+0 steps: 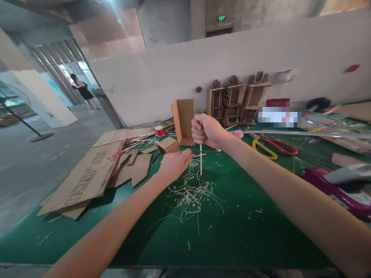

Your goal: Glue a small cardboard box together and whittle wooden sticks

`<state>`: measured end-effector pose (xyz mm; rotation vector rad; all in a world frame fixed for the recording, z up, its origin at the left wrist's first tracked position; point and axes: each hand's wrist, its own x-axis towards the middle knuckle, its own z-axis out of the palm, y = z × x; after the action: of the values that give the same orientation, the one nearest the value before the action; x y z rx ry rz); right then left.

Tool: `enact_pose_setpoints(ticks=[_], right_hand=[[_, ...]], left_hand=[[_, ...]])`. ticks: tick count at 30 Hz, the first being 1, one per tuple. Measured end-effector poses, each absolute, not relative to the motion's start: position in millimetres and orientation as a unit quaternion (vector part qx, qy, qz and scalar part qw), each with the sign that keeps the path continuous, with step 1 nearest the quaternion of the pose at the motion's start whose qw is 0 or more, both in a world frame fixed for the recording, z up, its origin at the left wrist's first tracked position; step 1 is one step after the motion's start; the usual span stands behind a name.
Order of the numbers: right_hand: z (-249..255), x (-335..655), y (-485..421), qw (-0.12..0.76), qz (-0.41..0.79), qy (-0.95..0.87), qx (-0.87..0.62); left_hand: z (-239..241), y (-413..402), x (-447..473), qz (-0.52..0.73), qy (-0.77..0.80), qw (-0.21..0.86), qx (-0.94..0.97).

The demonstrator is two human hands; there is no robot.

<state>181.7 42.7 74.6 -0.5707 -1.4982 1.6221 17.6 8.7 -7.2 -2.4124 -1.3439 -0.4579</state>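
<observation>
My right hand [207,131] is closed in a fist around a thin wooden stick [201,164]. The stick hangs straight down below the fist, its lower end above the green table. To its left, my left hand [176,164] has its fingers closed, thumb side toward the stick. A short pale strip [199,155] crosses the stick near those fingertips; whatever the left hand grips is mostly hidden. Curly pale shavings [193,197] lie in a loose heap beneath both hands. Just behind the left hand sits a small folded cardboard box [168,145].
Cardboard sheets [84,170] cover the left side, near a red thread spool [159,131]. A tall cardboard piece [184,119] and several cardboard shelf-like models [239,98] stand at the back. Scissors [275,146] and a purple machine [336,189] lie right. A person [82,90] stands far left.
</observation>
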Motion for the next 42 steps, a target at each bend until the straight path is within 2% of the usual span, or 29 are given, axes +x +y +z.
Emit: enact_pose_setpoints(ticks=[7, 15, 25, 38, 42], right_hand=[[75, 181, 43, 0.413, 0.646, -0.597, -0.236], [74, 184, 45, 0.416, 0.646, -0.6, -0.225], [77, 178, 35, 0.4, 0.641, -0.616, -0.222], [74, 179, 38, 0.405, 0.638, -0.621, -0.206], [77, 179, 34, 0.397, 0.639, -0.622, -0.215]], left_hand=[[-9, 10, 13, -0.138, -0.456, 0.158, -0.865], [-21, 4, 10, -0.046, -0.381, 0.145, -0.912], [-10, 2, 16, -0.196, -0.473, 0.15, -0.846], [-16, 0, 15, -0.044, -0.422, 0.181, -0.887], [-20, -3, 16, -0.034, -0.395, 0.185, -0.899]])
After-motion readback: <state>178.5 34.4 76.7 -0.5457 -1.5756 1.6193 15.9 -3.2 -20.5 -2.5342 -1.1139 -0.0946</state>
